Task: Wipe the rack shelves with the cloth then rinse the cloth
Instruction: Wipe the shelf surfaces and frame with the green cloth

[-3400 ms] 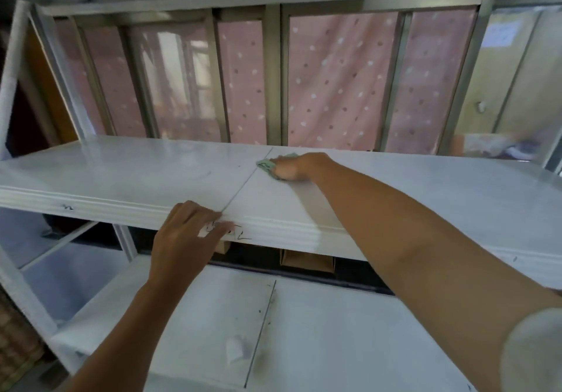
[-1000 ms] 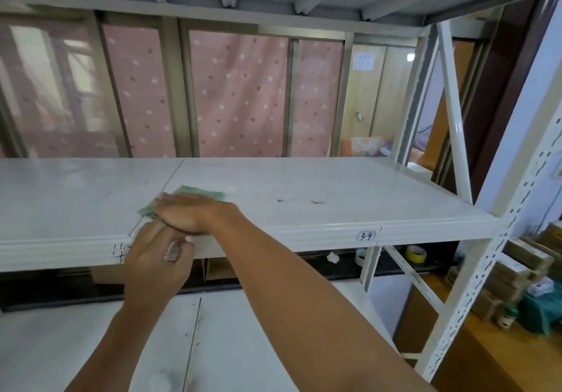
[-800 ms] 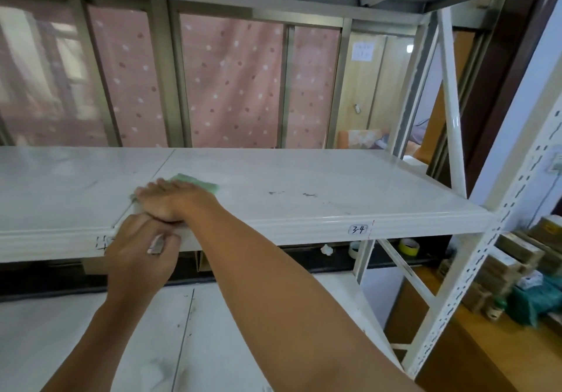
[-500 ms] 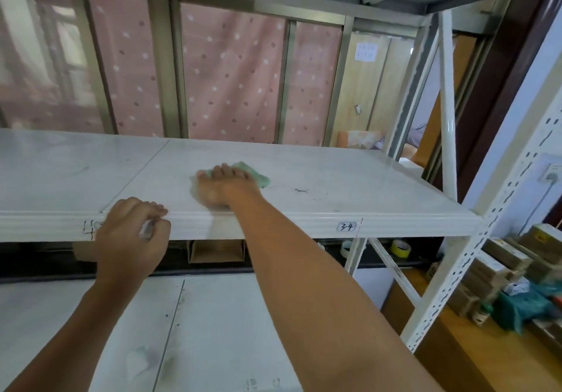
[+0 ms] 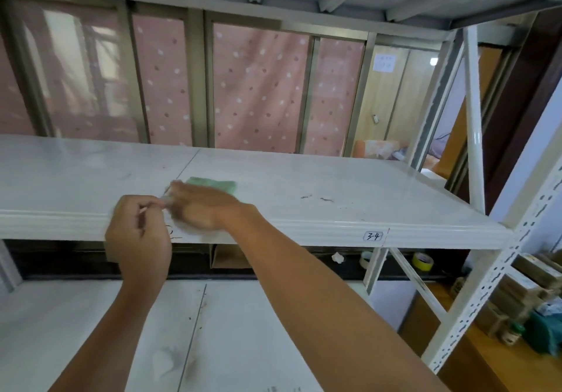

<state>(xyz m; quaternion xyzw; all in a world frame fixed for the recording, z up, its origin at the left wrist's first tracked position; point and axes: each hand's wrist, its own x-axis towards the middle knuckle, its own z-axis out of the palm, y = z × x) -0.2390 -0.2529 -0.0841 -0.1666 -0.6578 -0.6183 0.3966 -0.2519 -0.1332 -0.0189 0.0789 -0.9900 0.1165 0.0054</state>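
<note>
Cloth (image 5: pixel 219 185), green, folded flat: lies on the upper shelf (image 5: pixel 365 184) of the white rack, just right of the panel seam (image 5: pixel 188 165) and near the front edge; its near part is covered by the right hand, and its far right corner shows beyond the fingers. Left hand (image 5: pixel 138 236): at the shelf's front lip, left of the cloth and not touching it; fingers curled, tips close to the right hand; whether they grip the lip or pinch something small cannot be told. Right hand (image 5: pixel 203 209): palm down on the cloth, fingers laid out flat and pressing it to the shelf; outline blurred. Dark marks (image 5: pixel 317 198): on the shelf surface, right of the cloth and apart from it. Label (image 5: pixel 373 236): handwritten "3-4", on the shelf's front face. Lower shelf (image 5: pixel 273 330): white, specked with dirt along its seam, beneath both forearms. Tape roll (image 5: pixel 422 261): yellow, behind the rack, below the upper shelf. Cartons (image 5: pixel 517 294): stacked on the floor at far right, past the perforated upright (image 5: pixel 498 276).
</note>
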